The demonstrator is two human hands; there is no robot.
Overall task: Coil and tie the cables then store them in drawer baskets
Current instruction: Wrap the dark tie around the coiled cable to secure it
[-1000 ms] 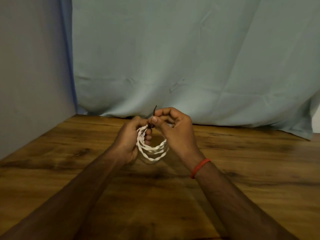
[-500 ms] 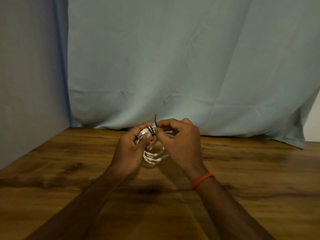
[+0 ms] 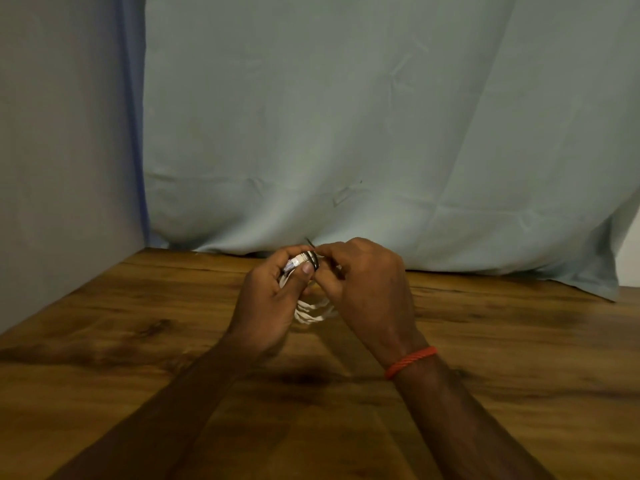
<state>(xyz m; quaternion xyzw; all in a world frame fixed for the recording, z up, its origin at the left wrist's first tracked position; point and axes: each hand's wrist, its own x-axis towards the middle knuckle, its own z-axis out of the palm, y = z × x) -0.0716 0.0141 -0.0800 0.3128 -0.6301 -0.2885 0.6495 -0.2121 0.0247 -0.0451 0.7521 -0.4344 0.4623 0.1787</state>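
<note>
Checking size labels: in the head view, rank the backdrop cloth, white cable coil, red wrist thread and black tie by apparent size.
1. backdrop cloth
2. white cable coil, partly hidden
3. red wrist thread, nearly the same
4. black tie

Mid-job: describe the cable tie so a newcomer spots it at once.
Over the middle of the wooden table, the left hand holds a white coiled cable. At the coil's top, beside that thumb, sits the tie, pinched by the right hand. It is the only dark band, its thin tail poking upward.
</note>
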